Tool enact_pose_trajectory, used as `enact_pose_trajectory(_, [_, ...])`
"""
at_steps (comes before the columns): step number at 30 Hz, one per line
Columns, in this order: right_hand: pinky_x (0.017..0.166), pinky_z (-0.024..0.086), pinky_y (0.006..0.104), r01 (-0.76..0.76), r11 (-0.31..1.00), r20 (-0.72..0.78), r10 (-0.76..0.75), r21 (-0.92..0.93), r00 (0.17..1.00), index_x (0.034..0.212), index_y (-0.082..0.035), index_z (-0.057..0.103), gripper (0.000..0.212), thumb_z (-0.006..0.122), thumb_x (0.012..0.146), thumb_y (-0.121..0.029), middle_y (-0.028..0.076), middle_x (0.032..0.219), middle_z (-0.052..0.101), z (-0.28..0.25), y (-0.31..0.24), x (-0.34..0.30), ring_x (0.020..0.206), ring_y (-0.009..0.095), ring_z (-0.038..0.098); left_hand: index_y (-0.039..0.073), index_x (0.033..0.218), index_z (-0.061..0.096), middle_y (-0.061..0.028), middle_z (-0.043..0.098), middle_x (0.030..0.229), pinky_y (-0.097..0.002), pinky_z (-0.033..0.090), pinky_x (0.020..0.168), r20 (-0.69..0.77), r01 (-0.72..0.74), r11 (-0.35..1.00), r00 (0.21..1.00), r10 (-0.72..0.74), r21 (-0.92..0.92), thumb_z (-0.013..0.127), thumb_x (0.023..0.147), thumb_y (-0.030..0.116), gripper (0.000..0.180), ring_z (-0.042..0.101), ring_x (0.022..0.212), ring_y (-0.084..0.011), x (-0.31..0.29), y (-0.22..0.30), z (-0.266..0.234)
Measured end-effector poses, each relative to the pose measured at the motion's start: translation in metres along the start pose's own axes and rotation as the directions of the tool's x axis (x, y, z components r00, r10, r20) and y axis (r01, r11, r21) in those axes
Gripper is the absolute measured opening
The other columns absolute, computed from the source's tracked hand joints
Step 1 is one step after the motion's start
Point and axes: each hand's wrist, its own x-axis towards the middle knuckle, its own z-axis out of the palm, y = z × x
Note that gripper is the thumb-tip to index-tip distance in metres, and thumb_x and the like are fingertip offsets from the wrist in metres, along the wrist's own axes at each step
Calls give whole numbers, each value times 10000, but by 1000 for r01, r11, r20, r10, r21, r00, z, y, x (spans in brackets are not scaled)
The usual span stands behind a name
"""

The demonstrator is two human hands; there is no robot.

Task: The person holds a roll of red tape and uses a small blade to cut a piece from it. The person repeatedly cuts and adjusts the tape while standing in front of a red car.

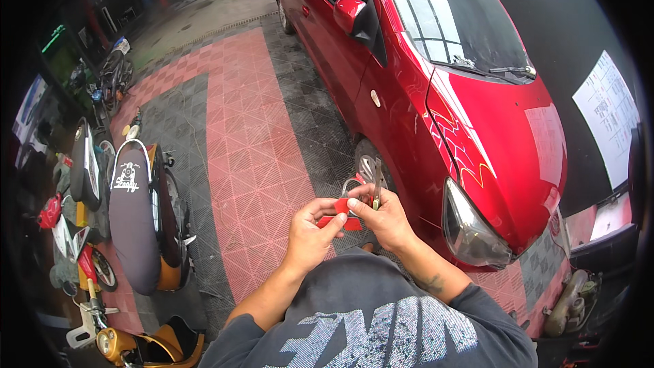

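At seven o'clock from the red car (409,105), two hands meet over a red piece (342,205).
Left hand (310,232) and right hand (387,218) both pinch it; a slim tool (377,187) sits at two o'clock, in the right grip. I'd say the step is fingertip handling; the next move would call for a steady left grip.
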Motion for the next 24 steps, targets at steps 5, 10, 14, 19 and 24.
enact_pose_trajectory(5, [760,499,284,76,993,40,-80,93,996,1064,-38,746,142,780,1008,-164,-15,885,632,-6,11,7,824,89,609,-22,1258,688,-104,757,1098,-260,619,737,27,-14,999,1000,13,52,743,1010,50,264,723,897,-123,6,-9,-1])
enact_pose_trajectory(10, [763,514,304,150,983,11,-150,-104,989,976,-4,744,177,791,998,-173,36,966,642,-12,9,3,821,102,618,-31,1240,687,-107,754,1088,-289,641,750,120,27,999,992,-31,29,729,1020,61,242,725,902,-141,13,-14,-7])
enact_pose_trajectory(14, [731,509,311,115,978,-6,-118,-177,993,948,4,750,201,802,992,-186,49,971,633,-14,2,-1,809,108,614,-18,1213,701,-79,757,1050,-281,612,778,29,4,999,1000,-5,48,710,1048,94,200,711,894,-120,14,-8,4])
enact_pose_trajectory(19, [465,455,256,78,968,3,-80,-238,997,990,-18,734,229,796,999,-238,-26,757,582,-16,1,-8,635,59,564,-9,1168,717,-43,745,1009,-253,553,798,10,-20,983,1000,19,183,695,1069,114,160,678,889,-82,20,-19,-1])
enact_pose_trajectory(24, [452,417,250,57,976,-8,-60,-208,998,976,-26,730,227,793,1004,-242,-45,721,558,-14,0,-9,612,40,528,-8,1142,715,-29,731,979,-249,545,800,-15,-80,977,996,84,197,670,1089,136,160,664,869,-77,18,-27,5])
